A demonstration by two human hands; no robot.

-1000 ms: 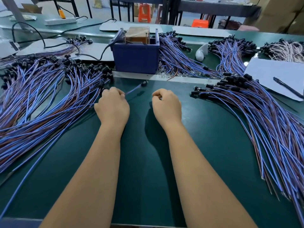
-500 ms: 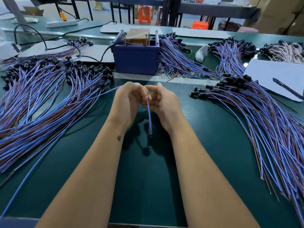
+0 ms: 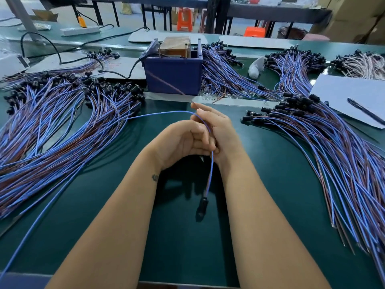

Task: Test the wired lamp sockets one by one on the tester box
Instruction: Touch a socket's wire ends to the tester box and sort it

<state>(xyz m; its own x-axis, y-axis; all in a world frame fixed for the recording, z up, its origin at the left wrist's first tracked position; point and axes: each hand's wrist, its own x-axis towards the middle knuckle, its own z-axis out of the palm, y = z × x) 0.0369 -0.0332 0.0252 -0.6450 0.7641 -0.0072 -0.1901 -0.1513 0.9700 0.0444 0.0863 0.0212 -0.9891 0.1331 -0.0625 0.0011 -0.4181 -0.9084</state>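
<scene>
Both hands are meeting above the green surface (image 3: pixel 270 184): the left hand (image 3: pixel 181 140) and right hand (image 3: pixel 218 130) are pinching one blue wire (image 3: pixel 211 170), its black socket (image 3: pixel 203 204) dangling below. Bare leads probably need separating before touching the tester box (image 3: pixel 173 80) behind.

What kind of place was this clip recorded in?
Likely a factory assembly bench: piles of wired sockets on a green mat, a blue tester box, cartons behind.

A black pen (image 3: pixel 365 111) lies on a grey sheet (image 3: pixel 352 94) at the table's right.
</scene>
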